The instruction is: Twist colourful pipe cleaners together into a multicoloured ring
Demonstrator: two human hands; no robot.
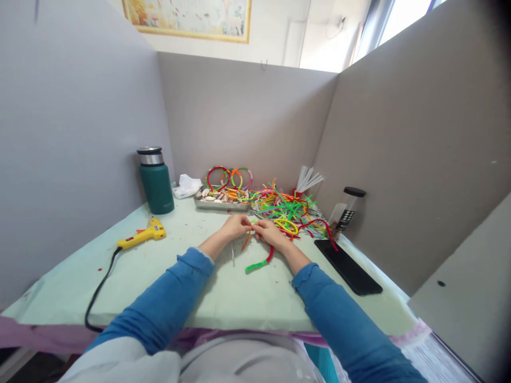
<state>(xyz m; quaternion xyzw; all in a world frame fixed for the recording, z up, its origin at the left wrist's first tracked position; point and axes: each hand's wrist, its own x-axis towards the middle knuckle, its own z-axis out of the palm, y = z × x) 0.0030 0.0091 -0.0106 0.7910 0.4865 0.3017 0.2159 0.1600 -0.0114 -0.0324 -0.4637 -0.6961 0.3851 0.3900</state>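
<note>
In the head view, the hands (250, 229) meet over the table (167, 290), fingertips pinched on a thin, fuzzy craft stem (246, 241), its hanging part orange; a red-and-green piece (259, 264) curves below the right hand.

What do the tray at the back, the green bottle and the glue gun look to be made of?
Tray: probably bare metal, from its grey, shiny rim and side.
Green bottle: likely painted metal, its body an even satin green under a bright, steel-like band; plastic can't be ruled out.
Glue gun: most likely hard plastic, judging by its smooth, solid yellow shell.
</note>
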